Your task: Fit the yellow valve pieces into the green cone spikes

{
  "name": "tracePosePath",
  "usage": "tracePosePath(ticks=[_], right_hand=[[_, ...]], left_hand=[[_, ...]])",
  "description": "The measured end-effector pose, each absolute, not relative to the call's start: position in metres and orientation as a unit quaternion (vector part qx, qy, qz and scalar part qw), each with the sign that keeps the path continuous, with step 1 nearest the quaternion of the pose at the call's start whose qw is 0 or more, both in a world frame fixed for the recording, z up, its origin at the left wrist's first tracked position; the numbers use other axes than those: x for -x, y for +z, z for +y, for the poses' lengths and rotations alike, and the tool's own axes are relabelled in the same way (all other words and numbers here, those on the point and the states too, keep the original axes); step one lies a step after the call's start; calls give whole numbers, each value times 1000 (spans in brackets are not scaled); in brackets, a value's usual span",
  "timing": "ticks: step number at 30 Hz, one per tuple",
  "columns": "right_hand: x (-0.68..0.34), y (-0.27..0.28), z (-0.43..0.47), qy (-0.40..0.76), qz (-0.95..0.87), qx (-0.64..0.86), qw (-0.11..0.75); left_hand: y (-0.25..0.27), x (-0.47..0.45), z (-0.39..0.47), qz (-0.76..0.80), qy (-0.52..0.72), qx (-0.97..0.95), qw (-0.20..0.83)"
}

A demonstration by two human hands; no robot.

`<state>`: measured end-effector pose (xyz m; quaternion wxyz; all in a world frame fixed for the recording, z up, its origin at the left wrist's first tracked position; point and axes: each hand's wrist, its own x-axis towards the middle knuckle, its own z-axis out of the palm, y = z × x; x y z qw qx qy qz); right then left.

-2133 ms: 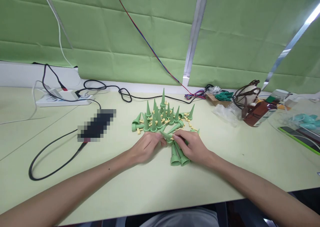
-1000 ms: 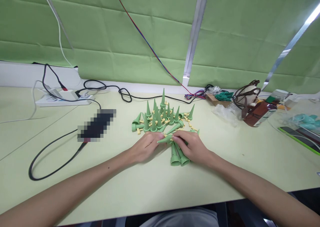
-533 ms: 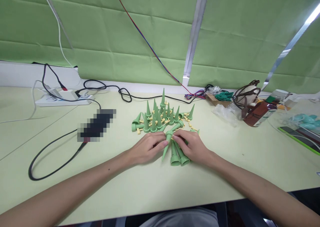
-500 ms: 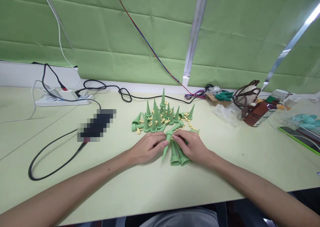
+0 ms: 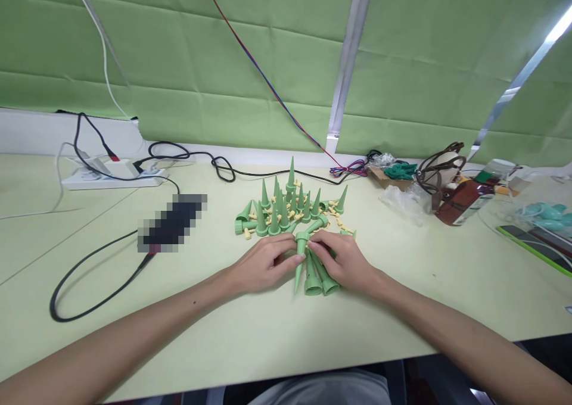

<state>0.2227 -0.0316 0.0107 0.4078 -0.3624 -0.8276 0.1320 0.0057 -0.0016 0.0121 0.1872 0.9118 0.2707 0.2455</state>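
My left hand (image 5: 268, 263) is closed around a green plastic watering spike (image 5: 300, 256), whose tip points down toward the front edge. Against that spike's collar, my right hand (image 5: 342, 259) is pinched; whatever sits between its fingertips is hidden. Two more green spikes (image 5: 313, 283) lie beside and partly under the right hand, open ends toward me. Just beyond both hands spreads a cluster of green spikes (image 5: 285, 214), many standing point up, others lying down. Small yellow valve pieces (image 5: 248, 233) are scattered among them.
A blurred-out dark device (image 5: 172, 223) with a looping black cable lies left, in front of a white power strip (image 5: 114, 178). To the right are a crumpled plastic bag (image 5: 406, 205), a small cardboard box (image 5: 388, 180), a brown bottle (image 5: 467, 199) and a green-edged phone (image 5: 536, 250).
The spike in my left hand has turned slightly, its tip swinging a little to the right and nearer upright in the picture. Both hands stay in about the same place.
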Motion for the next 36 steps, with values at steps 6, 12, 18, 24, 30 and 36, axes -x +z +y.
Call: tracePosePath(ticks=[6, 12, 18, 24, 30, 36], right_hand=[[-223, 11, -32, 133, -827, 366, 405], [-223, 11, -33, 139, -826, 365, 405], [-223, 12, -31, 142, -827, 364, 405], [-223, 11, -32, 140, -827, 366, 404], [-223, 11, -33, 145, -828, 367, 399], [-224, 10, -33, 147, -829, 367, 395]], left_hand=[[9, -5, -2, 274, 253, -911, 178], [7, -5, -2, 282, 254, -908, 179], [7, -5, -2, 283, 256, -908, 172], [8, -4, -3, 285, 257, -907, 171], [9, -6, -3, 287, 261, -906, 171], [8, -6, -3, 282, 270, -904, 172]])
